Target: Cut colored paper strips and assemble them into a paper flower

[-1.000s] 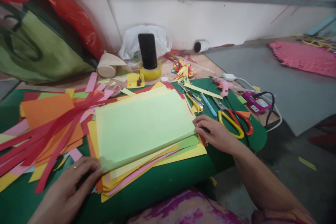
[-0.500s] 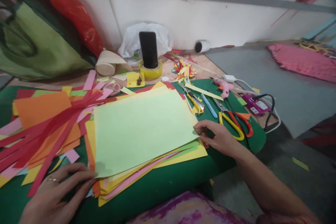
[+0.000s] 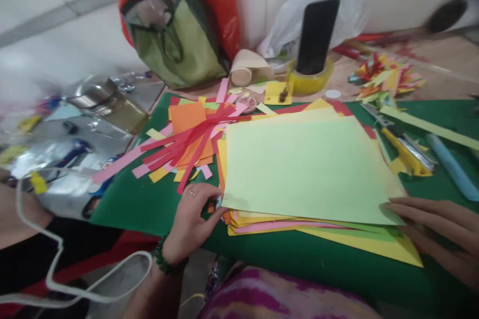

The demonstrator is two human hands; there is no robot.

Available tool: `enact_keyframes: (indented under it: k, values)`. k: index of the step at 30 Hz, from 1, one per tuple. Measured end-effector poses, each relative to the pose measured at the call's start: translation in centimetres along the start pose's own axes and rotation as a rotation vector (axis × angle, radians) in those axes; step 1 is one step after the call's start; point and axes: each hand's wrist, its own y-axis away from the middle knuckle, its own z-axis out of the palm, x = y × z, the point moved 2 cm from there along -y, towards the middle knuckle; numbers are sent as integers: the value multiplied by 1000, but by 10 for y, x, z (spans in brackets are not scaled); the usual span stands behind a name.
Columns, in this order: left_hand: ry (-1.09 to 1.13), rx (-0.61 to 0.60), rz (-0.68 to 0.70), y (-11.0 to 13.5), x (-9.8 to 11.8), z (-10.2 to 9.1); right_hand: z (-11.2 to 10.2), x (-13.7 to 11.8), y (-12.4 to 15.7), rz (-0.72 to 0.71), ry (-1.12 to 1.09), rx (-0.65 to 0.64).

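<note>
A light green sheet of paper (image 3: 299,169) lies on top of a stack of coloured sheets (image 3: 269,227), whose yellow, pink and green edges stick out at the front. My left hand (image 3: 194,214), with a ring and a green bead bracelet, pinches the sheet's near left corner between thumb and fingers. At the near right corner, my right hand (image 3: 445,229) has its fingers long over the paper's edge; the thumb is hidden, and the corner appears held. Left of the stack is a heap of red, pink and orange paper strips (image 3: 190,139).
On the green mat (image 3: 149,204) lie a yellow utility knife (image 3: 407,152) and a blue pen-like tool (image 3: 452,167). Behind stand a phone (image 3: 318,35) in a yellow tape roll (image 3: 310,79) and a green bag (image 3: 179,45). A white cable (image 3: 56,259) and another person's arm (image 3: 22,214) are at left.
The view has swung left, bringing the bag, side table and another person's arm into sight. Both hands stay at the green sheet's near corners; the right hand's fingers now look straighter.
</note>
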Motion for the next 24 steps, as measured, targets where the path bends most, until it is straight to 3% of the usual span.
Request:
enact_keyframes:
  k: [7,13,19,24]
  values:
    - [-8,-25,43,1,2,0,8,7,7,43,-55,-5]
    - [38,-75,51,-1,-2,-1,-9,-21,-15,18,-71,-9]
    - [84,-49,45,-2,-26,8,-20,-44,-44,222,-155,-31]
    - [79,-98,69,-6,-33,13,-25,-48,-52,251,-212,-100]
